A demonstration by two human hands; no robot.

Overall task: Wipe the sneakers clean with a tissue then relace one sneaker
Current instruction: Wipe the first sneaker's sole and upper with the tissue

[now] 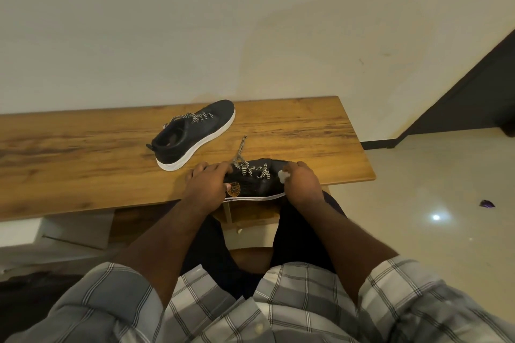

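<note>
- head view: the near black sneaker [255, 185] lies at the front edge of the wooden table [83, 153], tipped so its side with an orange crest badge [233, 189] faces up; its heel end is hidden under the left hand [207, 185] and its toe under the right hand [302, 182].
- the left hand's fingers are curled over the collar, gripping the shoe; its fingertips are out of sight past the shoe's far side.
- the right hand's fingers are bunched, pinching a small crumpled white tissue [283, 175] against the toe area; most of the tissue is covered by the hand.
- this sneaker's black-and-white chevron laces [257, 171] are threaded, with one loose end [240, 149] trailing away across the table.
- the second black sneaker [195, 133] stands upright farther back, apart from the hands, with a thick white sole; its dark opening shows nothing clearly inside.
- the table has a glossy wood grain; checked shirt sleeves [404, 301] fill the bottom edge.
- a small purple scrap [487, 203] lies on the shiny tile floor [432, 231], too small to identify.
</note>
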